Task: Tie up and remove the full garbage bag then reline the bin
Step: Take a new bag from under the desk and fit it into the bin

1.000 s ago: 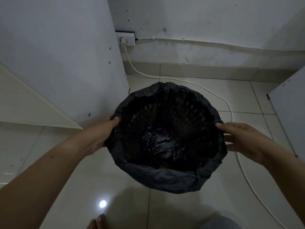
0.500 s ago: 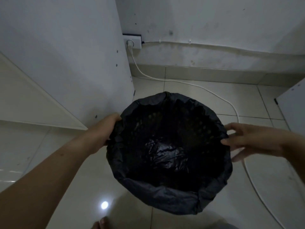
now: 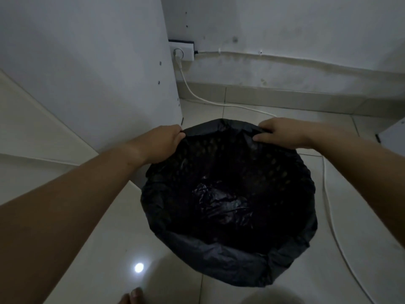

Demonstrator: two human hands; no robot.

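Note:
A round bin lined with a black garbage bag [image 3: 219,257] stands on the tiled floor below me. The bag's edge is folded over the rim all round, and the bin's perforated wall shows through the plastic inside. Crumpled bag plastic lies at the bottom. My left hand [image 3: 163,142] grips the bag's edge at the far left of the rim. My right hand [image 3: 278,132] grips the folded edge at the far right of the rim, fingers curled over it.
A white cabinet panel [image 3: 98,73] stands close to the bin's left. A white cable [image 3: 328,205] runs from a wall socket [image 3: 182,52] across the floor past the bin's right side. Another white panel [image 3: 392,134] sits at far right. My toes [image 3: 133,297] show at the bottom.
Both hands have moved from the bin's left and right sides to the far part of the rim and now hold the bag's edge. The view has tilted closer over the bin.

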